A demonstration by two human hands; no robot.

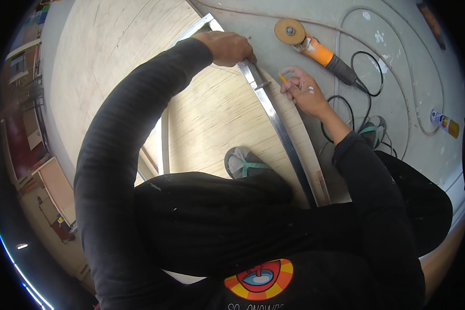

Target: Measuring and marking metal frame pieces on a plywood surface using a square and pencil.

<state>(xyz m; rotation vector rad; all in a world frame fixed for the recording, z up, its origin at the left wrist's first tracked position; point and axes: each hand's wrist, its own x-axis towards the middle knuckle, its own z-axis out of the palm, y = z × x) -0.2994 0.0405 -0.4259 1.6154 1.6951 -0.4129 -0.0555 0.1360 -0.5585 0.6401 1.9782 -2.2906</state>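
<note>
A long, shiny square metal tube (pixel 277 121) runs from the upper middle down toward my knees. My left hand (pixel 227 47) is closed over its far part, gripping what looks like a small metal square (pixel 261 83) laid against the tube. The hand covers most of that tool; its near end crosses the tube. Just right of the tube, my right hand (pixel 306 92) is raised with its fingers pinched round a short yellow pencil (pixel 283 78).
Pale plywood (pixel 206 119) lies under the tube and my foot. An orange angle grinder (pixel 318 50) with a tan disc rests on the grey floor at far right, its black cord looped nearby. A spray can (pixel 444 123) lies farther right. Hoses cross the floor.
</note>
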